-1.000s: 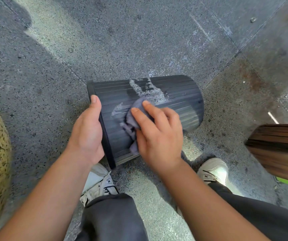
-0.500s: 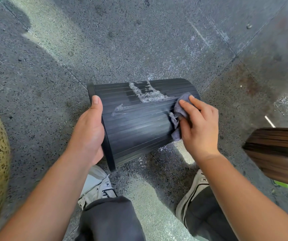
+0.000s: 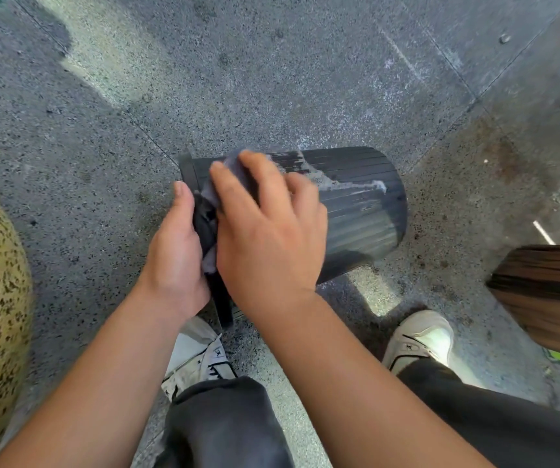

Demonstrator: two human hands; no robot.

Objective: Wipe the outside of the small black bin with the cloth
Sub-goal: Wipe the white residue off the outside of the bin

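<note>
Now we are gripping the black bin's (image 3: pixel 366 211) rim with our left hand (image 3: pixel 174 251), while our flat-fingered right hand (image 3: pixel 268 231) is pressing the cloth (image 3: pixel 209 261) against its ribbed side.

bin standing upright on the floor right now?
No, the small black bin lies on its side on the floor, its rim end held by the left hand.

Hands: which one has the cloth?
The right hand presses the grey cloth against the ribbed black plastic bin; the left hand only grips the bin's rim.
</note>
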